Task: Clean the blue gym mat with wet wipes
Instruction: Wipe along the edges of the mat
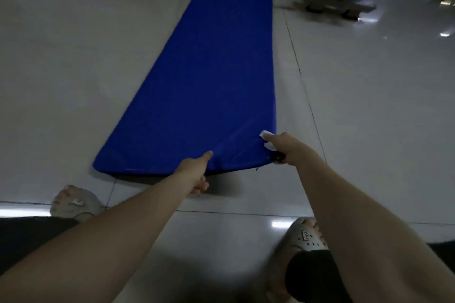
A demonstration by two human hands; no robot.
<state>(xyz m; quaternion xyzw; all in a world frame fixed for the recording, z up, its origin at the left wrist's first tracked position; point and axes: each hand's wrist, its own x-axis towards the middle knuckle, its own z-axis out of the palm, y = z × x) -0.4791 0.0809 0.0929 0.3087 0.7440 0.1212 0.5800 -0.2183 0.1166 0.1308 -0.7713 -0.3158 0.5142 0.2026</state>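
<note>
Wiping should be begun from the near right corner of the blue gym mat (209,76), laid on the floor (73,69), where the wet wipe (265,134) is clutched by the right hand (286,149), with the near edge pinched steady by the left hand (195,174).

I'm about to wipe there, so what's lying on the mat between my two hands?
Nothing. The head view shows bare, creased blue mat between the left hand and the right hand, which holds a white wipe.

Dim, soft picture; glare spots on floor (369,106) right of mat (209,69), shadow under its near end, edges bowed.
</note>
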